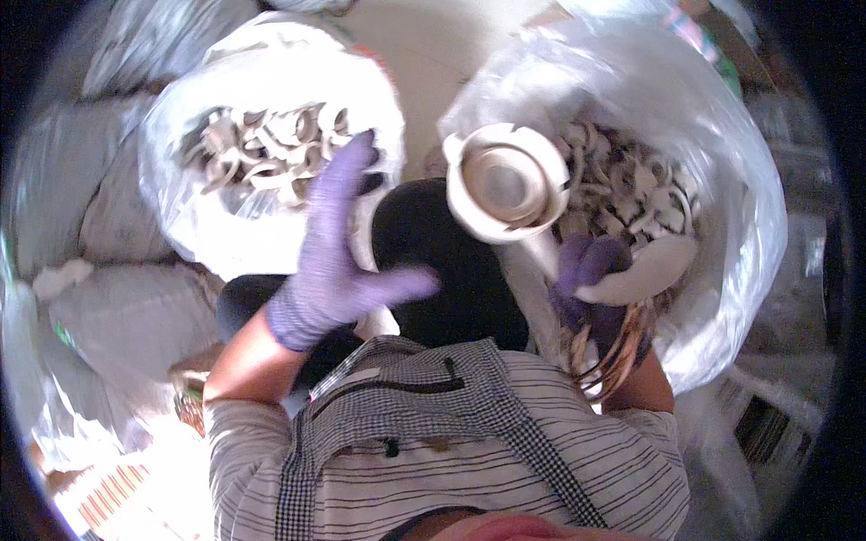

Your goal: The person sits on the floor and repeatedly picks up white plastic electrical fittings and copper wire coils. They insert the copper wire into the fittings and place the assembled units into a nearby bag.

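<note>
My left hand (334, 252), in a purple glove, is open with its thumb and fingers spread. It hangs over my lap beside the left bag's near edge, holding nothing. My right hand (591, 279), also gloved in purple, is closed at the near side of the right bag. A smooth white curved piece (645, 270) sticks out from its fingers. Beyond that hand, above my knee, is a round cream-coloured cup-like part (508, 183) with nested rings and a notched rim. A pale strip runs from it toward my right fingers; blur hides whether they grip it.
The white-lined bag (171, 216) at left and the clear plastic bag (749, 225) at right both hold many curved, pale pieces. Grey wrapped bundles (126, 316) are stacked along the left. Thin brown bands (622, 352) circle my right wrist.
</note>
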A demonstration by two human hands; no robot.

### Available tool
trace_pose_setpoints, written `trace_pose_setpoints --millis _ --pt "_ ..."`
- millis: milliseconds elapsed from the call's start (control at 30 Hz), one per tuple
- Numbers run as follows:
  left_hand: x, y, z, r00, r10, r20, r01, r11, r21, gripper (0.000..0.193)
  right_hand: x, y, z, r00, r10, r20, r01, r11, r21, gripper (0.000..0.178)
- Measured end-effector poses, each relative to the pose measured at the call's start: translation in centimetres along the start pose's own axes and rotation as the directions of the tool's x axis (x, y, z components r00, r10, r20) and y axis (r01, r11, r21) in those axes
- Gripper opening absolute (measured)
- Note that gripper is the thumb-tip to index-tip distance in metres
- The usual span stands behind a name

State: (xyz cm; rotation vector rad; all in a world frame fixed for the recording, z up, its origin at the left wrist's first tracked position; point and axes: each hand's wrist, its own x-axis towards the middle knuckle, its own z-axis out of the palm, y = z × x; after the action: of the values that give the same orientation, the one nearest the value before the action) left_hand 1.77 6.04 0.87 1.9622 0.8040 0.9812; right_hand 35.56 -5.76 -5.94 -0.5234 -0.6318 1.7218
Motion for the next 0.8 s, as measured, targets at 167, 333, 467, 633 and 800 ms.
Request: trace_pose_setpoints --millis 167,333,467,633,800 --pt "-2.3 -0.5 2.4 0.983 -0.146 -0.113 0.163 0.974 0.160 0.117 2.2 4.2 8.3 0.936 0.352 0.006 -0.324 0.867 -0.378 0.043" --pt "-4.4 -0.8 1.8 0.992 0.055 -0.115 -0.015 0.947 0.321 0.104 4.6 0.4 8.0 0.974 0.150 0.168 -0.129 0.983 -0.133 0.040" --pt "-4.7 0.3 2.2 0.997 0.066 -0.036 -0.054 0.963 0.264 0.100 7.1 -0.8 12.7 0.949 -0.043 -0.312 -0.140 0.829 -0.541 0.040" --pt "-4.8 1.3 0.6 0.997 0.073 -0.018 -0.071 0.992 0.102 0.102 9.7 1.0 10.0 0.992 -0.052 -0.118 0.037 0.991 -0.127 0.032" --pt "-2.7 2.0 0.4 0.997 -0.069 -0.041 0.055 0.959 -0.277 0.046 10.2 1.6 12.4 0.968 -0.151 -0.201 0.014 0.831 -0.556 0.026"
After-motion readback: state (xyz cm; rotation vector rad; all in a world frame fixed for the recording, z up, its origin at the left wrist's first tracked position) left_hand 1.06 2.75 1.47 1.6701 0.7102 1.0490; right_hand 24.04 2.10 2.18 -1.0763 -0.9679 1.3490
